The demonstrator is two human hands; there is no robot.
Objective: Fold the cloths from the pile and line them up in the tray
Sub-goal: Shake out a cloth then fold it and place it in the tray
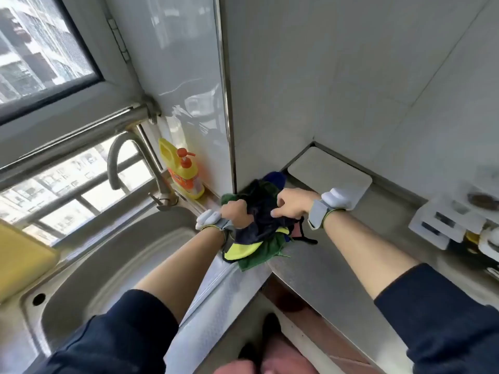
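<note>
A pile of cloths (256, 247) lies on the steel counter in the corner, with dark navy, green and yellow-green pieces tangled together. My left hand (236, 213) grips the top dark navy cloth (260, 211) at its left side. At the right side of the same cloth my right hand (290, 203) pinches it with curled fingers. A pale grey tray (324, 171) sits behind my right hand against the wall, its near edge hidden by my wrist band.
A steel sink (108, 271) with a curved tap (127, 163) lies to the left. A yellow soap bottle (183, 171) stands by the wall. White containers (453, 217) crowd the right counter. A yellow board (21, 260) leans at far left.
</note>
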